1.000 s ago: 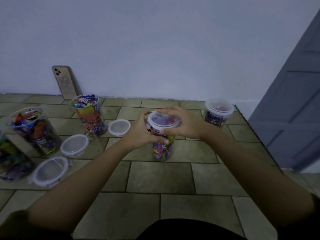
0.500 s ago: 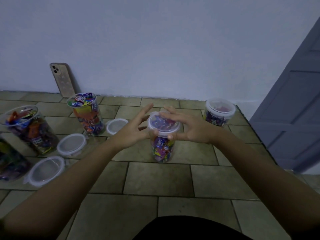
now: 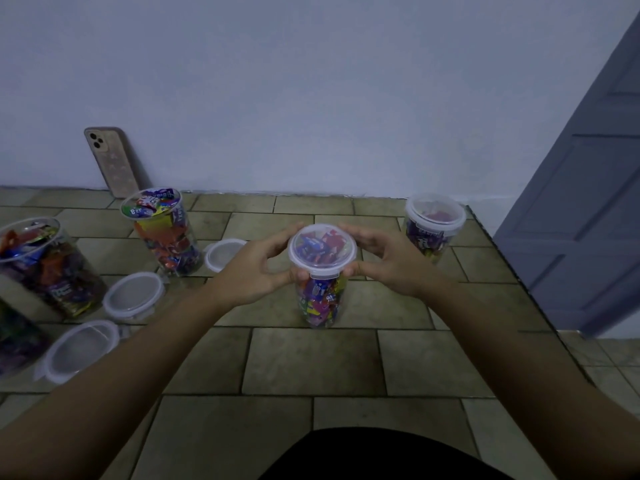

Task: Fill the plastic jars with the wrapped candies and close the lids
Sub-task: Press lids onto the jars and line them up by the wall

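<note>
A clear plastic jar (image 3: 320, 301) packed with colourful wrapped candies stands upright on the tiled floor in the middle of the view. A translucent lid (image 3: 322, 249) sits on its mouth. My left hand (image 3: 249, 271) holds the lid's left rim, thumb at the near edge and fingers at the far edge. My right hand (image 3: 391, 261) mirrors it on the right rim. Both hands pinch the lid between thumb and fingers. The jar's upper wall is partly hidden by my thumbs.
A lidded candy jar (image 3: 433, 230) stands at the back right. Lidless filled jars (image 3: 162, 237) (image 3: 45, 268) stand on the left, with a third jar (image 3: 14, 337) at the left edge. Loose lids (image 3: 223, 252) (image 3: 133, 296) (image 3: 81, 349) lie nearby. A phone (image 3: 110, 161) leans on the wall. A grey door (image 3: 588, 202) stands to the right.
My fingers lay over the lid's top, then spread out straight, and now both hands curl round the lid's rim from the sides. The jar has stayed in place.
</note>
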